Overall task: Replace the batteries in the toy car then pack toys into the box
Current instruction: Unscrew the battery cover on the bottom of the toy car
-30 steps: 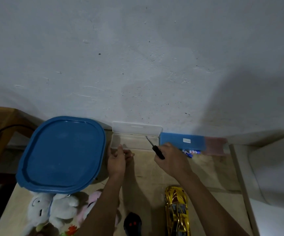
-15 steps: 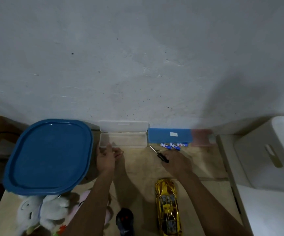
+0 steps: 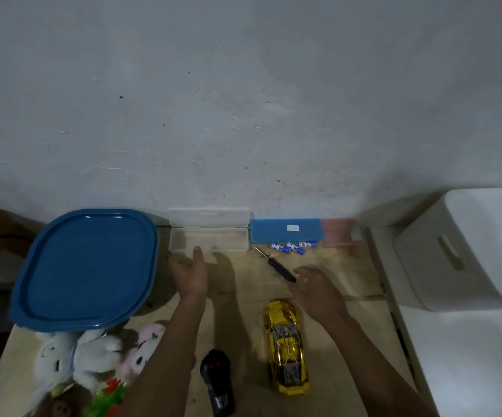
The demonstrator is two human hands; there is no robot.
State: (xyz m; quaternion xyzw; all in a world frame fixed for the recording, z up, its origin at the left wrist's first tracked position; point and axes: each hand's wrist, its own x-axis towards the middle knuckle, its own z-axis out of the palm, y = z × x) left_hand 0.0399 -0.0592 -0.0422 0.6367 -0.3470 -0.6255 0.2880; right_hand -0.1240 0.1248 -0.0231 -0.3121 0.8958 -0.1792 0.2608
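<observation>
A shiny gold toy car [image 3: 287, 346] lies on the wooden table [image 3: 243, 296], nose toward the wall. A black-handled screwdriver [image 3: 275, 264] rests on the table just beyond my right hand [image 3: 316, 288], which hovers with relaxed fingers and holds nothing. Several blue-and-white batteries [image 3: 293, 247] lie in front of a blue case [image 3: 286, 230]. My left hand [image 3: 190, 273] is relaxed and empty, just in front of an open clear plastic case [image 3: 209, 240]. A big box with a blue lid [image 3: 86, 267] stands at the left.
A black remote control [image 3: 217, 382] lies near the front edge. White and pink plush toys [image 3: 93, 359] are heaped at the front left. A pink case [image 3: 338, 233] sits by the wall. A white plastic stool [image 3: 466, 251] stands to the right of the table.
My right hand carried the screwdriver away from the clear case, laid it on the table and let go. My left hand drew back slightly from the clear case.
</observation>
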